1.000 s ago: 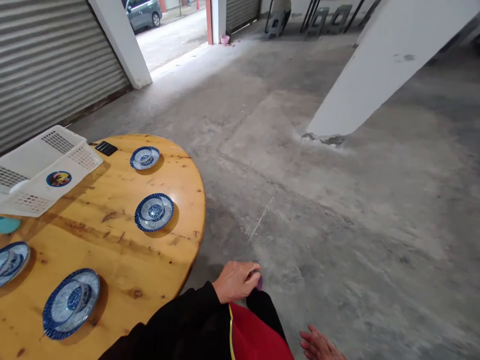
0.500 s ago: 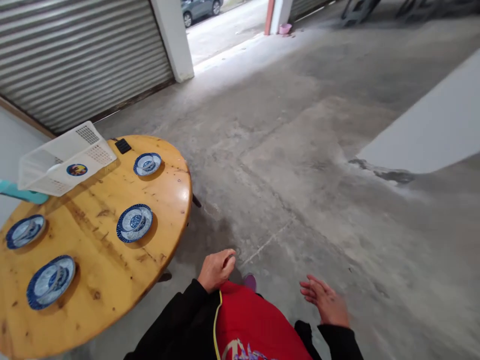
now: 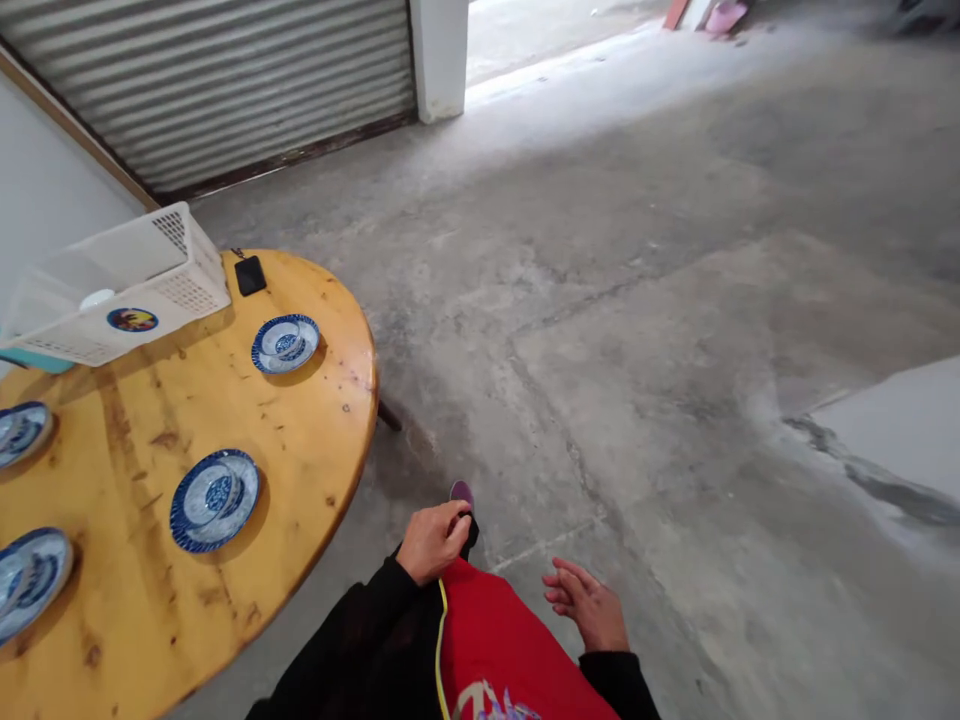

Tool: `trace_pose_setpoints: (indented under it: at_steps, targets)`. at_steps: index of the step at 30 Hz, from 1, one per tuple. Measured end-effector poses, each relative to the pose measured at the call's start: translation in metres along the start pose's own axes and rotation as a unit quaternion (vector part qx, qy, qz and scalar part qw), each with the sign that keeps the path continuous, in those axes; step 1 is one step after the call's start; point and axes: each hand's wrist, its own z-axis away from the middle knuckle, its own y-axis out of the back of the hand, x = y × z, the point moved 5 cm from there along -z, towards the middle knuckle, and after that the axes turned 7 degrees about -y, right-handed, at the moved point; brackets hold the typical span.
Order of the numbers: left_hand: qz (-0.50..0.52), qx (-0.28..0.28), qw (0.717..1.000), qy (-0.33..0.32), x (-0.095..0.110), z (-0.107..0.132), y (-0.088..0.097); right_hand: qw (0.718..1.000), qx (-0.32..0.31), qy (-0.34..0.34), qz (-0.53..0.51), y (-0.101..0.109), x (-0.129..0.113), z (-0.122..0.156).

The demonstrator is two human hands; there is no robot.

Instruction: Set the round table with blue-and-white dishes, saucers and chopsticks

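My left hand hangs beside my hip with its fingers curled in, and I see nothing in them. It is just off the edge of a round wooden table. My right hand is lower right, fingers apart and empty, over the concrete floor. Between the hands is my red apron over black clothes. A purple shoe tip shows past the left hand. The nearest blue-and-white plate carries a small cup.
Three more blue-and-white plates sit on the table, one far and two at the left edge. A white plastic basket and a small black object stand at the back. A roller shutter is behind; a white slanted wall base lies right.
The view has swung down and left, so the table sits farther left. My right hand has come up into view and spread. My left hand stays curled by my hip.
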Motion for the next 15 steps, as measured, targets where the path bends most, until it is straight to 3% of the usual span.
trace_pose_setpoints:
  at_steps: [4,8,11,15]
  targets:
    - [0.003,-0.008,0.999,-0.046,0.017,-0.093,0.028,0.999,0.021,-0.041,-0.022,0.007,-0.047,-0.03]
    - [0.005,-0.014,0.998,-0.057,0.028,-0.158,0.057,0.997,0.069,-0.026,-0.034,0.004,-0.104,-0.061]
    - [0.018,-0.011,0.999,-0.048,0.028,-0.191,0.072,0.996,0.067,-0.042,-0.035,-0.015,-0.14,-0.092]
    - [0.036,0.009,0.999,-0.011,0.01,-0.233,0.088,0.998,0.013,-0.056,0.003,-0.061,-0.191,-0.155]
